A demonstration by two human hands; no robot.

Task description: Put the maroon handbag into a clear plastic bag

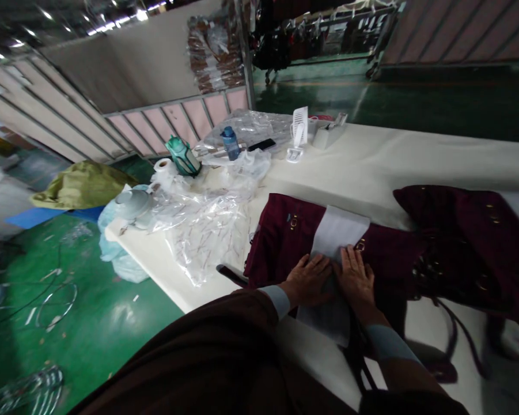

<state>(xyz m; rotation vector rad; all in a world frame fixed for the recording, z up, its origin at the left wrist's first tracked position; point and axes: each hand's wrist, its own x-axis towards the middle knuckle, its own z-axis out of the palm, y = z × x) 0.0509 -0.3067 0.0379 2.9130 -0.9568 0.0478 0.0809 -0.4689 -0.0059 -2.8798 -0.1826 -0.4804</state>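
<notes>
A maroon bag (270,245) with gold-coloured fittings lies flat on the white table, with a strip of white paper (340,226) running across it. My left hand (310,279) rests on the bag and the paper's left edge, fingers stretched out. Just beside it, my right hand (355,279) presses flat on the paper's right edge, fingers extended. Neither hand grips anything. A second maroon bag (462,210) lies at the right with dark straps around it. A dark, slim object (231,274) sticks out at the first bag's left side; its kind is unclear.
Clear plastic bags (211,230) cover the table's (415,153) left part. Behind them stand a blue bottle (230,143), a green bottle (182,154), a phone (262,144) and a tape dispenser (329,132). A metal-barred partition (177,124) stands beyond the table.
</notes>
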